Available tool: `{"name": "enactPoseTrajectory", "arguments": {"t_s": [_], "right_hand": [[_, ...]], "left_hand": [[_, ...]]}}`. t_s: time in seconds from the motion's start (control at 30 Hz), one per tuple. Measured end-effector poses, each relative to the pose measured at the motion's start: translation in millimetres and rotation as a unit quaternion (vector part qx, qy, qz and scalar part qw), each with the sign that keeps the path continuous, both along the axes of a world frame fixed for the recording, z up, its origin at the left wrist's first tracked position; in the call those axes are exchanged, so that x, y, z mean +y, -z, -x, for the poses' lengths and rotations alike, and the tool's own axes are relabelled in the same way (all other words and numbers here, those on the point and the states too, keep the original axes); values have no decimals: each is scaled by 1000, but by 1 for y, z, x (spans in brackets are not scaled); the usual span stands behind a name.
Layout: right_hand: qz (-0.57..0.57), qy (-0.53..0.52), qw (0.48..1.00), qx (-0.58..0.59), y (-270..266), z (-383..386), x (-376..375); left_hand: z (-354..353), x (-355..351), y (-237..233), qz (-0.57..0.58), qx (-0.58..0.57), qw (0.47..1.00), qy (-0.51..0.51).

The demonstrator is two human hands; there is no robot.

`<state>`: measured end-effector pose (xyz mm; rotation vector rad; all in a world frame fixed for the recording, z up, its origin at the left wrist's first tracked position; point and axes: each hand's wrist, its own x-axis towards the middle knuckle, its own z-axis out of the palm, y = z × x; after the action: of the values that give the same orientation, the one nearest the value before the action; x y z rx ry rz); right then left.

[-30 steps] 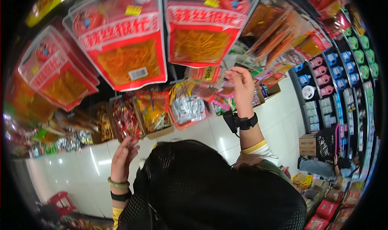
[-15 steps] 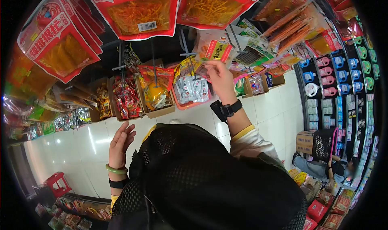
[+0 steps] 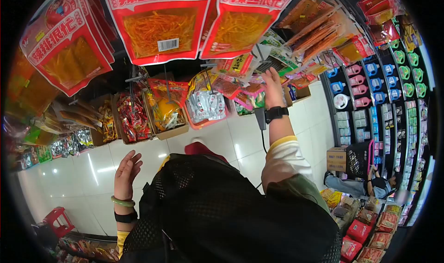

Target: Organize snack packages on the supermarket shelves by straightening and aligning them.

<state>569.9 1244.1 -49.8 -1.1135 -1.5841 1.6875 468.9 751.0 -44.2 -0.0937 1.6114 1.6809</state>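
My right hand [image 3: 274,92] reaches up to the hanging snack packets, its fingers stretched out and nothing seen in them. Just left of its fingertips hangs a clear packet with a red and yellow label [image 3: 235,66]. Dark green-edged packets [image 3: 283,59] hang close above the fingers. My left hand [image 3: 126,170] is held low over the floor at left, fingers apart, touching nothing. Large red snack bags [image 3: 162,31] with orange strips inside hang at the top, nearest the camera. Below the hooks, silver sachets [image 3: 207,105] fill a pink basket left of my right hand.
Cardboard boxes hold red packets [image 3: 133,117] and yellow packets [image 3: 167,112] under the metal hooks. Shelves of detergent bottles [image 3: 373,85] line the right side. A person [image 3: 365,186] is low beside a black crate [image 3: 358,161]. A red stool [image 3: 59,221] stands at lower left.
My right hand has moved right, away from the labelled clear packet, and its fingers have straightened. My left hand stays low and open. The whole view has shifted somewhat.
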Motion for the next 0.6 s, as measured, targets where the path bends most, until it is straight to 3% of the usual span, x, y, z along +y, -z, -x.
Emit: {"name": "enactPoseTrajectory", "arguments": {"t_s": [0.17, 0.23, 0.37, 0.43, 0.53, 0.6], "right_hand": [[5, -4, 999, 48, 3, 30, 40], [7, -70, 989, 128, 1, 43, 49], [14, -127, 981, 144, 17, 61, 72], [17, -126, 976, 179, 32, 62, 86], [73, -195, 973, 95, 33, 56, 96], [88, -218, 966, 108, 37, 52, 97]], "left_hand": [[-12, 6, -10, -7, 17, 998, -55], [-20, 18, -10, 6, 35, 997, -74], [-38, 65, -5, -6, 23, 993, -115], [-46, 98, -4, -11, 14, 995, -94], [-51, 145, -9, 5, 12, 999, -49], [-56, 167, -11, 22, 22, 999, -37]]}}
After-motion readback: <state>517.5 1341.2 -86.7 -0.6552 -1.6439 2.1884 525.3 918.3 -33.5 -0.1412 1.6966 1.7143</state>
